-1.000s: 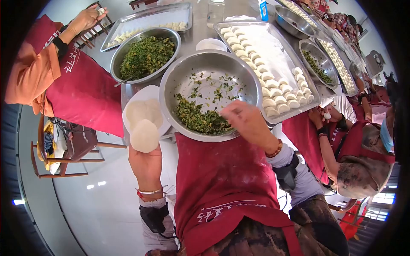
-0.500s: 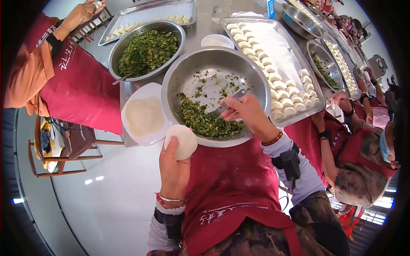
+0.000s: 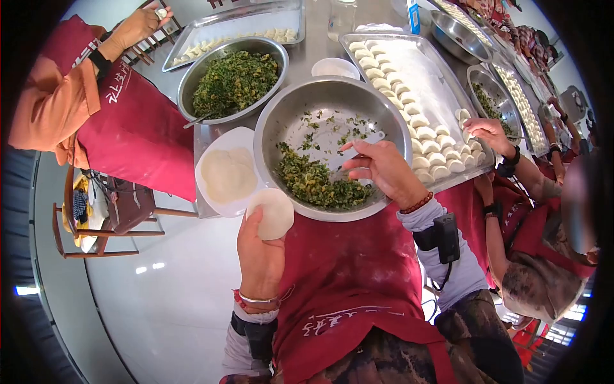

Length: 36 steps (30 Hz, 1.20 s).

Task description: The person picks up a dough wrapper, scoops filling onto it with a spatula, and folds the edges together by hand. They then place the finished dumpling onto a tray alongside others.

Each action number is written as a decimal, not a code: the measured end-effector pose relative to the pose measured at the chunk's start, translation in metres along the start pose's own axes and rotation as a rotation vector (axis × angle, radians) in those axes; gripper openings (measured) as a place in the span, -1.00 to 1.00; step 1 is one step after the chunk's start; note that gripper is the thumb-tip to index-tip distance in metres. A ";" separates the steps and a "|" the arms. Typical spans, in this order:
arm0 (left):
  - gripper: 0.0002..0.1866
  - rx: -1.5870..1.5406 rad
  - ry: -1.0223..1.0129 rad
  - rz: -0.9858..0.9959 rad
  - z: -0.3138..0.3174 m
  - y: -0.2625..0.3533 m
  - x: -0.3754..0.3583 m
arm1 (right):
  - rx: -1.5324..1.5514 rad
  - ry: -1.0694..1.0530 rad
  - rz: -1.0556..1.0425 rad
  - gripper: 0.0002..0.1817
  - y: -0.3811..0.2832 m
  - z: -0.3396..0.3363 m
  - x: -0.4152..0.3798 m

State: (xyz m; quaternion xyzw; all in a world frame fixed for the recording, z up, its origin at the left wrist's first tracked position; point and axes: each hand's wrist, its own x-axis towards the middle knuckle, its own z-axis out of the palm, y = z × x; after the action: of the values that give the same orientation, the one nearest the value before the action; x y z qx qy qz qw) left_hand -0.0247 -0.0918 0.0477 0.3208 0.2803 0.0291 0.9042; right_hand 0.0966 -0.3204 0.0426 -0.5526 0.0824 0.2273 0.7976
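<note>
My left hand [image 3: 261,259] holds a round, pale dumpling wrapper [image 3: 271,214] upright, the thumb over its near face. It is just off the near left rim of a large steel mixing bowl [image 3: 268,128]. Chopped green and yellow filling [image 3: 320,182] lies heaped toward the bowl's near side, with scraps up the far wall. Over the bowl, my right hand [image 3: 387,169] is closed around a metal spoon [image 3: 376,137]. The spoon's lower end is hidden by the fingers and filling. Left of the bowl, a white plate [image 3: 203,189] bears stacked wrappers [image 3: 228,173].
Rows of dumplings [image 3: 416,121] fill part of a steel tray [image 3: 489,160] at right, where another person's hand [image 3: 489,131] reaches in. A second filling bowl [image 3: 281,61] stands far left, near a person in a red apron [image 3: 137,137]. A small white bowl [image 3: 336,66] sits behind.
The view has shifted, so the table things appear slightly lower and farther right. The co-worker's hand at right has come onto the dumpling tray. My hands keep hold of the wrapper and spoon.
</note>
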 end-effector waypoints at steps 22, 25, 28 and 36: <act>-0.59 -0.088 -0.259 -0.118 0.039 -0.024 -0.019 | -1.190 -0.263 -1.231 -0.71 0.022 0.042 -0.107; -0.59 -0.069 -0.216 -0.091 0.038 -0.022 -0.021 | -1.175 -0.320 -1.187 -0.71 0.017 0.041 -0.113; -0.59 -0.087 -0.162 -0.048 0.042 -0.016 -0.026 | -1.071 -0.168 -1.118 -0.81 0.004 0.031 -0.114; -0.58 -0.106 -0.106 -0.045 0.040 -0.010 -0.028 | -0.687 0.230 -0.314 -0.78 0.002 0.002 -0.041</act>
State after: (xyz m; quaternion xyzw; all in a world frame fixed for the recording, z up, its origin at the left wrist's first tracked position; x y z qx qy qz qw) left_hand -0.0282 -0.1288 0.0808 0.2671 0.2373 0.0063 0.9340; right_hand 0.0595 -0.3288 0.0571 -0.8150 0.0049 0.0533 0.5769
